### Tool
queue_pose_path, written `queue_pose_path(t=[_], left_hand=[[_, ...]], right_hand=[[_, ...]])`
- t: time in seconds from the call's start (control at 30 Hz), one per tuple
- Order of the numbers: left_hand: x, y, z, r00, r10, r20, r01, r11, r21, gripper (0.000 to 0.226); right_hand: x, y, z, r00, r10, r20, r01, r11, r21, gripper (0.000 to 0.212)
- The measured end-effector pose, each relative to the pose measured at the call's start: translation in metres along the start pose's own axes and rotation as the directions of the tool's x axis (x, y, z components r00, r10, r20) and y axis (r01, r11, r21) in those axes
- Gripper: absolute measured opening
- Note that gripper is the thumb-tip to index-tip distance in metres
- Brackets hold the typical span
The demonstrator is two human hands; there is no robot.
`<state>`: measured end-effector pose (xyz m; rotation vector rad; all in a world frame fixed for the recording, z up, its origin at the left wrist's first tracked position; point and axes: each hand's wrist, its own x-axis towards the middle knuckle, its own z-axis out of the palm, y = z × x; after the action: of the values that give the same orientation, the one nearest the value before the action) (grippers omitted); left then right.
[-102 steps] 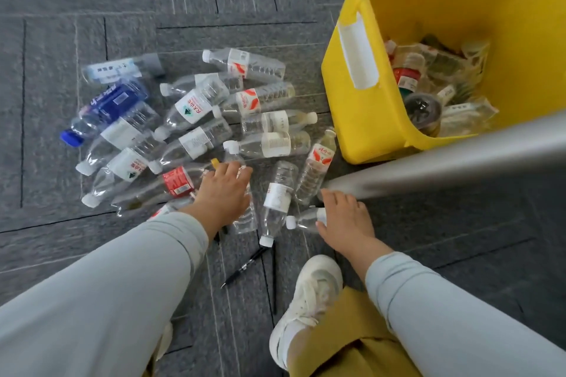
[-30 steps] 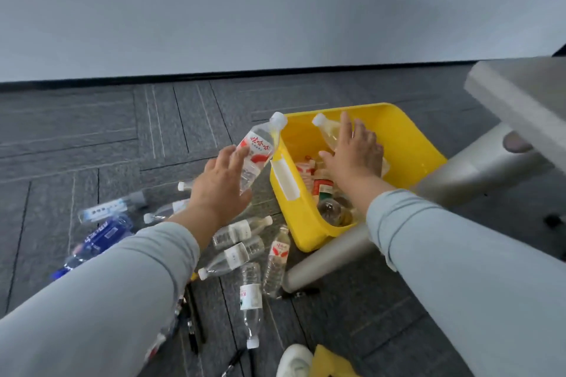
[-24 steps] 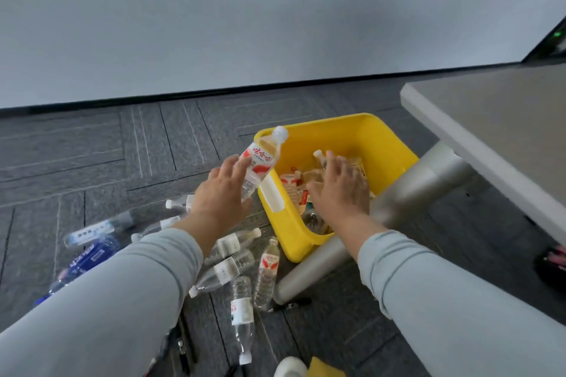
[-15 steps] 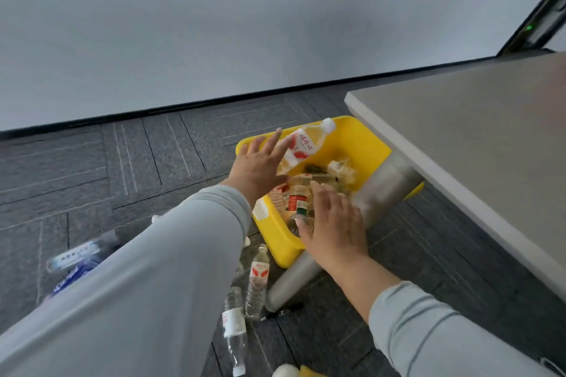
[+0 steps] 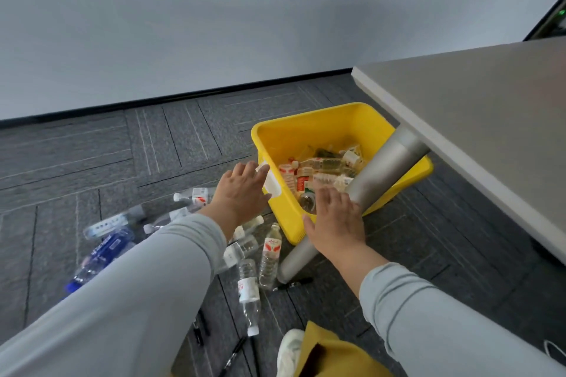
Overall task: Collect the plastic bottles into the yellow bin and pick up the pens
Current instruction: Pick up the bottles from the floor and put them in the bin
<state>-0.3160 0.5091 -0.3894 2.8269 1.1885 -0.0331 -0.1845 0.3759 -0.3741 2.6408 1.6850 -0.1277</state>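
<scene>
The yellow bin [image 5: 318, 128] stands on the carpet and holds several plastic bottles. My left hand [image 5: 240, 193] hovers empty at the bin's left wall, fingers spread. My right hand [image 5: 335, 222] is empty too, fingers apart, over the bin's near corner. Several clear bottles lie on the floor left of the bin, among them one with a red label [image 5: 270, 255], one nearer my foot [image 5: 248, 292] and a blue one [image 5: 101, 254]. Black pens lie by the table leg [image 5: 292, 284] and near my shoe [image 5: 234, 355].
A grey table [image 5: 477, 119] overhangs the bin on the right; its slanted metal leg [image 5: 364, 190] crosses in front of the bin. My white shoe [image 5: 289, 352] and yellow trouser leg are at the bottom. A pale wall runs behind.
My left hand let go of the red-labelled bottle over the bin and drew back to the bin's left wall. My right hand pulled out of the bin toward me.
</scene>
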Motion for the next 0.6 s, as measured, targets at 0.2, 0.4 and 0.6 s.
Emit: queue_pose_path(t=[0.2,0.4,0.6], left_hand=[[-0.061,-0.035,0.006,0.998,-0.061,-0.004,0.061,0.997,-0.055,0.059],[-0.131,-0.096,0.032,0.969,-0.228,0.094,0.236,0.968,-0.089,0.057],[-0.179,-0.148,0.073,0.926,-0.342,0.162,0.359,0.93,-0.084,0.056]], right_hand=[[-0.015,-0.032,0.013,0.998,-0.026,0.057,0.028,0.999,-0.031,0.071],[-0.024,-0.108,0.04,0.976,-0.164,0.145,0.162,0.987,0.02,0.067],[-0.023,-0.176,0.083,0.925,-0.285,0.252,0.287,0.958,0.029,0.064]])
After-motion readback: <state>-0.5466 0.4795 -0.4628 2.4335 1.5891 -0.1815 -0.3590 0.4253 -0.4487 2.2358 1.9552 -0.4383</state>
